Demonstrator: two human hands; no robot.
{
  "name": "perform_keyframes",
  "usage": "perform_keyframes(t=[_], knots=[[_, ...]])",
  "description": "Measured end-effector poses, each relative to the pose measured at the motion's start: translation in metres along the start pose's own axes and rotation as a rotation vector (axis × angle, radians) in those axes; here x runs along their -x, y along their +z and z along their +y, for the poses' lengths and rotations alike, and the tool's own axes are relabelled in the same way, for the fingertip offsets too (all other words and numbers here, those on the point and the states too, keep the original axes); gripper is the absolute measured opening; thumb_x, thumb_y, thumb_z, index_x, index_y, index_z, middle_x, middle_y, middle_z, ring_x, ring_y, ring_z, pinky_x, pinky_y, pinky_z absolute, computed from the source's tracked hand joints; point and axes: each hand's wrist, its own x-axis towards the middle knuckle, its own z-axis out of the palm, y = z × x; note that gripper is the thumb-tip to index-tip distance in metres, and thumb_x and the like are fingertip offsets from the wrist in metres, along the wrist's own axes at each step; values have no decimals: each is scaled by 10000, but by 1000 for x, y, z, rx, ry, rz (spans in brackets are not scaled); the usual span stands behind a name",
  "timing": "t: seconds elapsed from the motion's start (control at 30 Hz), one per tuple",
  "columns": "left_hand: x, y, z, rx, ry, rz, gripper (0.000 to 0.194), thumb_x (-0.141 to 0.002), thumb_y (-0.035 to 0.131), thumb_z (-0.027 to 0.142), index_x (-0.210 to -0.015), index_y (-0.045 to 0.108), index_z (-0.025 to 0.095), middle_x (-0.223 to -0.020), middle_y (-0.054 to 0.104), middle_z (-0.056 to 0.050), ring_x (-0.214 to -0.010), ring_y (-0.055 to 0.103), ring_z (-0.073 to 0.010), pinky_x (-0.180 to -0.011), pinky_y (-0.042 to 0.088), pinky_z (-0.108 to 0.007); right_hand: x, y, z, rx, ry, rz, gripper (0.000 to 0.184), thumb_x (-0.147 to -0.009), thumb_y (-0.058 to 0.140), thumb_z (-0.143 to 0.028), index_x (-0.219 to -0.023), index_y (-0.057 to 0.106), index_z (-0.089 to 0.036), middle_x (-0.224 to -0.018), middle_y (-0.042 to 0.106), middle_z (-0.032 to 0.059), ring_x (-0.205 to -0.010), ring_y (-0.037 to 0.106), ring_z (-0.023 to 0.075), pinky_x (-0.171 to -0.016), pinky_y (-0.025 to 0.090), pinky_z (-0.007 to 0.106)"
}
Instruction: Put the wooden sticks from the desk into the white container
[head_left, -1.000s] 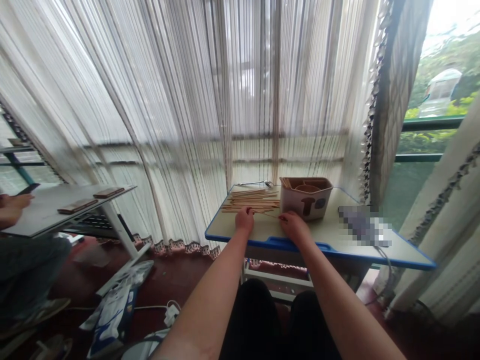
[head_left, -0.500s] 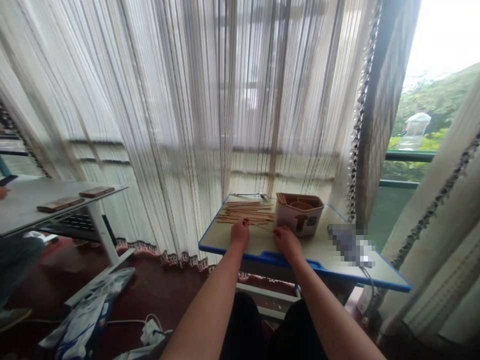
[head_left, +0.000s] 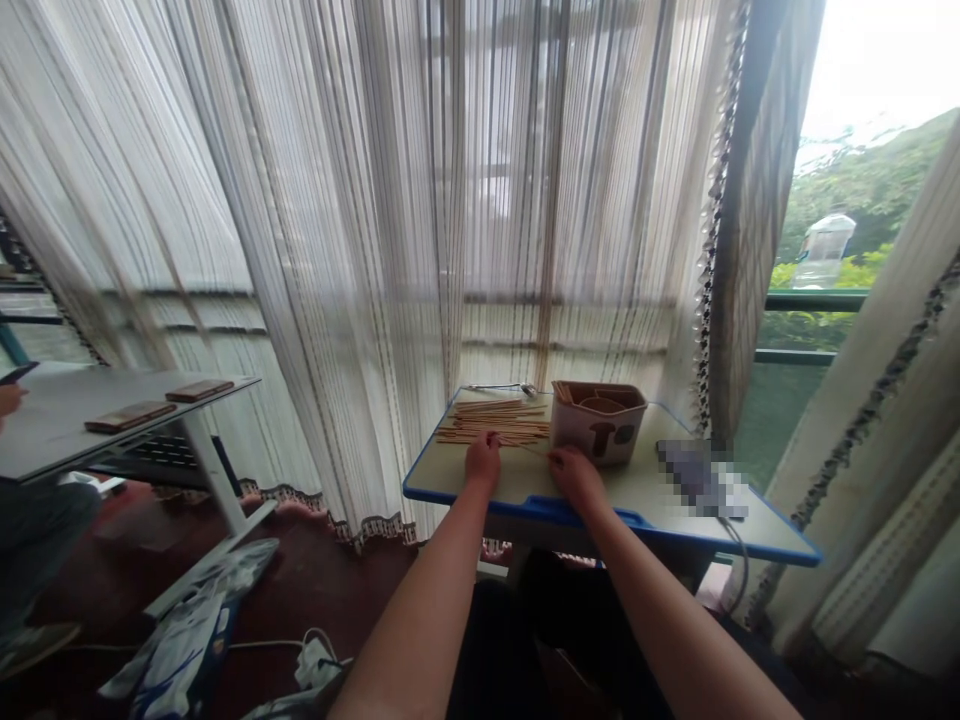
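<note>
Wooden chopsticks [head_left: 491, 412] lie loosely side by side, pointing left and right, on the left part of a pale desk [head_left: 517, 483] with a blue edge. My left hand [head_left: 484, 458] is closed at the near side of them, pinching one end of a single chopstick [head_left: 531, 449]. Its other end reaches my right hand [head_left: 570, 468], whose fingers are closed on it. Right behind that hand stands a holder [head_left: 598, 425] with a mushroom picture on its front. It has compartments, and several sticks stand in its left corner.
A metal spoon [head_left: 517, 388] lies along the desk's back edge. On the right are a blurred-out flat object [head_left: 694, 475] and a cable [head_left: 739, 550]. Curtains [head_left: 360, 250] hang behind. At left, a person's hand [head_left: 10, 398] is over another table [head_left: 52, 420].
The view has shifted slightly. My hands stay in nearly the same place, with the chopstick still stretched between them. The person at left now shows more of a hand with a dark object.
</note>
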Motion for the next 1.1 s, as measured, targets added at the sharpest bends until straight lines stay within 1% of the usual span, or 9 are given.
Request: perform_keyframes(t=[0.13,0.23,0.33,0.5,0.63,0.8,0.93,1.1], knots=[[1,0,1,-48,4,4,300,-859,317,340,-849,563,170,-787,641,-47,-724,577,-142,-647,372,-243,0,-2,-1,-6,-5,8,269,-832,391,-271,-960,619,-211,-977,552,51,-878,510,132,-767,343,206],[0,0,1,-75,-4,4,341,-862,299,366,-783,566,169,-730,636,-45,-687,571,-141,-620,355,-241,1,-2,-1,-13,-11,1,267,-833,391,-279,-946,624,-215,-971,552,48,-878,512,131,-763,345,205],[0,0,2,-78,-30,13,365,-862,293,383,-771,570,164,-709,635,-48,-669,572,-142,-610,349,-242,1,-1,-1,-5,-23,3,253,-818,416,-290,-946,621,-215,-974,552,47,-867,515,134,-749,349,211],[-1,2,1,-59,-24,29,401,-859,279,416,-742,574,171,-663,628,-39,-641,570,-141,-606,351,-243,-1,1,0,-7,-10,4,251,-824,402,-284,-925,623,-219,-954,559,47,-873,515,142,-731,353,218],[-3,5,0,-55,-71,54,488,-862,206,454,-678,571,187,-622,615,-31,-626,568,-143,-603,362,-250,-2,0,3,-20,-8,1,248,-822,405,-285,-917,624,-217,-949,559,53,-877,515,144,-751,350,223],[-4,7,-1,-24,-118,66,583,-850,125,508,-598,548,196,-602,617,-33,-610,573,-148,-599,376,-261,-2,-1,6,-68,-12,43,268,-837,379,-300,-917,619,-211,-944,558,59,-884,509,145,-775,347,226],[-5,7,0,-39,-118,54,605,-846,104,512,-575,546,202,-609,622,-38,-621,579,-154,-610,383,-268,-4,-2,7,-103,-12,79,285,-845,362,-304,-909,618,-197,-933,560,70,-899,505,154,-808,341,236],[-11,10,2,-106,-148,52,579,-843,140,507,-542,534,208,-580,609,-39,-612,572,-169,-595,368,-277,-4,-2,10,-182,-16,92,269,-836,384,-299,-904,625,-199,-923,569,69,-895,511,158,-809,352,239]])
